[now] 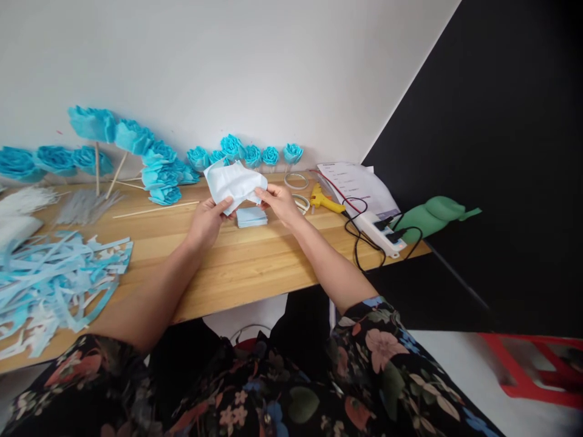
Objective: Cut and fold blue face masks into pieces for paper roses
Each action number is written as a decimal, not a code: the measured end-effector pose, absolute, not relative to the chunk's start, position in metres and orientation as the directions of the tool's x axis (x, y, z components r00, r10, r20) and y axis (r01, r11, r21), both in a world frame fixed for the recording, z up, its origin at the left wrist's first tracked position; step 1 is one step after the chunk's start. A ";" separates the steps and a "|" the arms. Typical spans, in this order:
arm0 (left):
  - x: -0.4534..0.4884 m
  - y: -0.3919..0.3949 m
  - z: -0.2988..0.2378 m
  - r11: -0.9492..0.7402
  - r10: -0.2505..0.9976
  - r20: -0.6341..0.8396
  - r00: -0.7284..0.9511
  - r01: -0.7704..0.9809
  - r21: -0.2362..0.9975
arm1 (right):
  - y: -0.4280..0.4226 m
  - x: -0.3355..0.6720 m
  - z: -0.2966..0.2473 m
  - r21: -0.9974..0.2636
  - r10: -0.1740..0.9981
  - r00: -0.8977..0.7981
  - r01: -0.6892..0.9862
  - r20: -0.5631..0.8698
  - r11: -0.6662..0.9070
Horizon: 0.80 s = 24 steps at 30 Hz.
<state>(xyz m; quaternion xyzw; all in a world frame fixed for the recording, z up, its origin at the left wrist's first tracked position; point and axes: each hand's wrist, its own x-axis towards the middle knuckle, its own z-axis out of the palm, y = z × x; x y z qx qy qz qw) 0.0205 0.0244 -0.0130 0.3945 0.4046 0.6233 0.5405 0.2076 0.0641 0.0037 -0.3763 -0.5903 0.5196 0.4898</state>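
Note:
Both my hands hold a pale blue-white sheet (234,184), thin and creased like tissue or fabric, raised a little above the table. My left hand (209,220) pinches its lower left edge between thumb and fingers. At the right edge, my right hand (279,202) grips it the same way. A small stack of light blue squares (252,217) lies on the table just below the sheet, between my hands. Behind the sheet, several blue artificial flowers (232,146) stand along the wall, some partly hidden by it.
A thin wooden stick (155,209) lies left of my hands. Shredded blue and white strips (59,279) cover the table's left end. On the right are tape rolls (296,180), a yellow glue gun (326,199), printed paper (359,188), a corded power strip (380,233) and a green balloon (430,218).

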 end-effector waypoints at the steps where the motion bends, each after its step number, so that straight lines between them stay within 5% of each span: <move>1: 0.021 0.024 -0.013 -0.090 0.993 0.056 -0.106 -0.355 0.930 | 0.064 0.208 0.004 -0.982 0.953 -0.239 -0.066 0.189 0.178; 24: 0.017 0.027 -0.020 -0.121 0.984 0.063 -0.165 -0.376 0.919 | 0.063 0.209 0.004 -0.989 0.960 -0.242 -0.091 0.139 0.120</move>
